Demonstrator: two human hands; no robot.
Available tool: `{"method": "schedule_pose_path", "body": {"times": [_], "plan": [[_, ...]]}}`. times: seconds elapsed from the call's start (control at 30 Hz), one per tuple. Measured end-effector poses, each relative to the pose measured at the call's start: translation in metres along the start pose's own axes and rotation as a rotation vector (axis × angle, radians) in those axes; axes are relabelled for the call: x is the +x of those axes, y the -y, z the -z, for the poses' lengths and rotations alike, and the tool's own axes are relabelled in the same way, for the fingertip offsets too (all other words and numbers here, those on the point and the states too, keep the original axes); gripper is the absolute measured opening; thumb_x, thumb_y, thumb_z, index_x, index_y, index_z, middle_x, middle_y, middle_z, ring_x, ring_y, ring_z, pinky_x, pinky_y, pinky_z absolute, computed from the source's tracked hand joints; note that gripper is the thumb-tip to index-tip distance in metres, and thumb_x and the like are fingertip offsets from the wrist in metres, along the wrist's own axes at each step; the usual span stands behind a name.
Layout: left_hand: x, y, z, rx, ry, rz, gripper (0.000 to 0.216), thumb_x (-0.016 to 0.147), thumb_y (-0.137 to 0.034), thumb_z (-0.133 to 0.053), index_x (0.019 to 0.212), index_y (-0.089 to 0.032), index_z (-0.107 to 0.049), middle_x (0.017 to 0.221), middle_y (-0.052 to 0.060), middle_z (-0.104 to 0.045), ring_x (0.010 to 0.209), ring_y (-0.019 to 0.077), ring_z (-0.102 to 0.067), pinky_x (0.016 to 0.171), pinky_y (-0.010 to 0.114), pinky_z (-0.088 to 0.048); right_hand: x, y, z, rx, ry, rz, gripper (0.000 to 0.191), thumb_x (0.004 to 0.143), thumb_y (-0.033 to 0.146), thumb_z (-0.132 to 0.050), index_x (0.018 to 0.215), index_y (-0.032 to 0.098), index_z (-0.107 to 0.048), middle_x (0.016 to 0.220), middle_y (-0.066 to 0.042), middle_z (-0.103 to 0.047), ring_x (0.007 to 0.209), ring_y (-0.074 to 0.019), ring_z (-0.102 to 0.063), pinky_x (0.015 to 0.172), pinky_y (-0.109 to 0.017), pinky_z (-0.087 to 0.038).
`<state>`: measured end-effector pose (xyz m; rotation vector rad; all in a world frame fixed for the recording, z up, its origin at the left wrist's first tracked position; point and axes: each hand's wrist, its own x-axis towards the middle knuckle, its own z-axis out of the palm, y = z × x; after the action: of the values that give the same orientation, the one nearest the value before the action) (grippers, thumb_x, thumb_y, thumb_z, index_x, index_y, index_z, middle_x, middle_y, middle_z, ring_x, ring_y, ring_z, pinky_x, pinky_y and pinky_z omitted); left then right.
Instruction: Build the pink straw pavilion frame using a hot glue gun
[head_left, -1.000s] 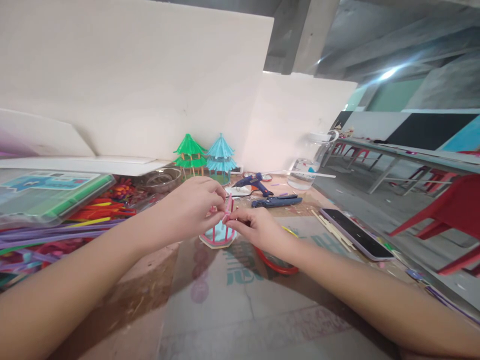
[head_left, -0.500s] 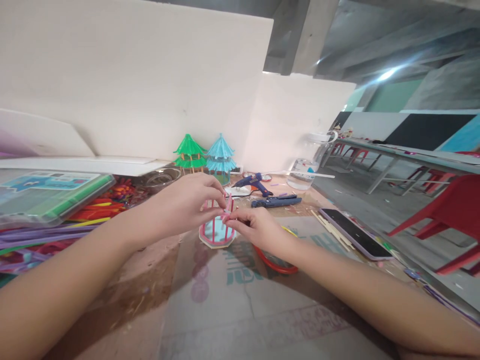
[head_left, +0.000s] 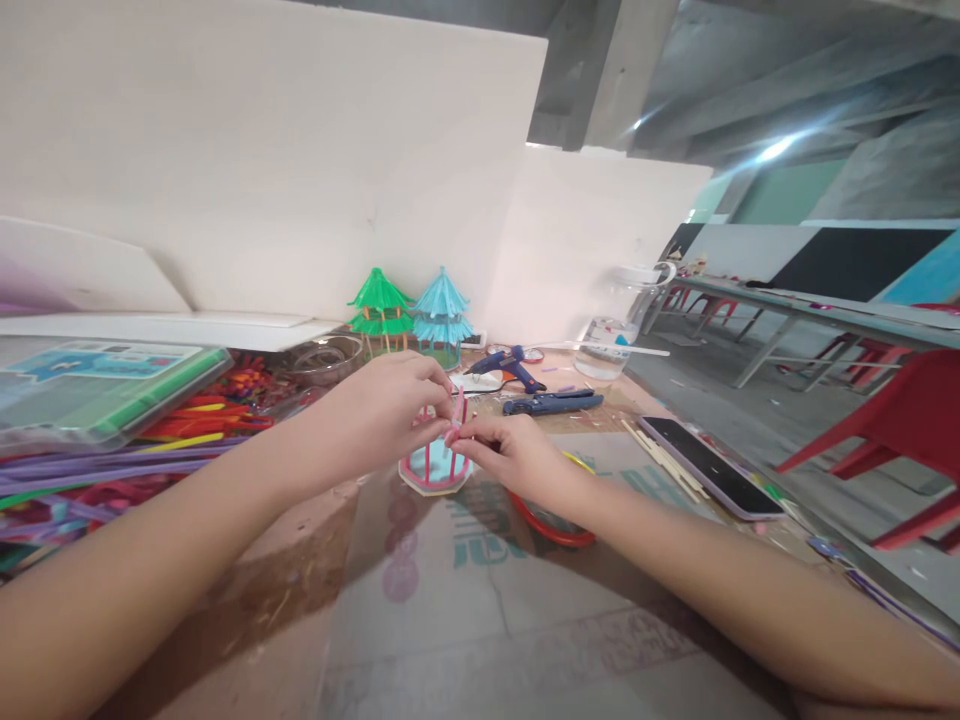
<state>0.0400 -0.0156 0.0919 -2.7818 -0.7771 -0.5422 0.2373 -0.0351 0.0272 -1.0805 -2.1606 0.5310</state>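
Note:
A small model pavilion frame (head_left: 427,468) with pink posts stands on a pale-blue, many-sided base. At its top, my left hand (head_left: 394,400) reaches over from the left, thumb and fingers pinching a pink pipe cleaner (head_left: 459,405). From the right, my right hand (head_left: 517,455) pinches the lower end of this pink piece, close to the frame's upper rim. My fingers partly cover the frame's top. Beneath my right hand lies a roll or ring with a red-orange edge (head_left: 559,533), partly hidden by the wrist.
Behind stand a green model pavilion (head_left: 380,295) and a blue one (head_left: 442,305). A blue glue gun (head_left: 510,365), dark blue pliers-like tool (head_left: 553,402), water jug (head_left: 604,345) and phone (head_left: 709,465) lie right. Purple pipe cleaners (head_left: 112,478) and a plastic case (head_left: 105,395) are left.
Both hands stay almost in place at the top of the frame. My left hand's fingers have shifted very slightly around the pink piece.

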Motion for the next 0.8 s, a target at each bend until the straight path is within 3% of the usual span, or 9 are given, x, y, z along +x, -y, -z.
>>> {"method": "schedule_pose_path", "body": {"times": [0.17, 0.33, 0.5, 0.8], "plan": [[-0.001, 0.006, 0.018, -0.060, -0.008, 0.063, 0.026, 0.093, -0.026, -0.048, 0.102, -0.019, -0.072, 0.109, 0.009, -0.066, 0.102, 0.0205, -0.062, 0.086, 0.034, -0.048, 0.000, 0.001, 0.001, 0.028, 0.009, -0.010, 0.021, 0.092, 0.024, -0.056, 0.086, 0.015, -0.074, 0.070, -0.002, -0.067, 0.061, -0.0117, -0.050, 0.057, -0.022, -0.034], [-0.007, 0.022, 0.026, -0.098, 0.056, 0.068, 0.025, 0.092, -0.027, -0.050, 0.097, -0.023, -0.074, 0.107, 0.005, -0.067, 0.097, 0.0175, -0.063, 0.083, 0.030, -0.048, -0.001, 0.001, 0.001, 0.027, 0.008, -0.006, 0.021, 0.092, 0.024, -0.056, 0.088, 0.015, -0.074, 0.077, -0.004, -0.072, 0.066, -0.0136, -0.056, 0.060, -0.023, -0.038], [-0.005, 0.019, 0.022, -0.115, 0.152, 0.039, 0.016, 0.088, -0.026, -0.059, 0.093, -0.022, -0.074, 0.105, 0.005, -0.069, 0.100, 0.0186, -0.062, 0.084, 0.028, -0.046, -0.001, 0.000, 0.000, 0.016, -0.005, -0.002, 0.021, 0.091, 0.024, -0.057, 0.085, 0.016, -0.075, 0.075, -0.003, -0.072, 0.065, -0.0136, -0.057, 0.059, -0.023, -0.038], [-0.001, 0.001, 0.011, -0.106, 0.036, 0.044, 0.016, 0.087, -0.028, -0.061, 0.092, -0.020, -0.075, 0.109, 0.008, -0.068, 0.100, 0.0204, -0.063, 0.087, 0.033, -0.048, -0.002, 0.003, 0.001, 0.039, 0.007, 0.011, 0.022, 0.092, 0.024, -0.056, 0.086, 0.014, -0.075, 0.074, -0.003, -0.071, 0.065, -0.0133, -0.056, 0.059, -0.023, -0.037]]}}
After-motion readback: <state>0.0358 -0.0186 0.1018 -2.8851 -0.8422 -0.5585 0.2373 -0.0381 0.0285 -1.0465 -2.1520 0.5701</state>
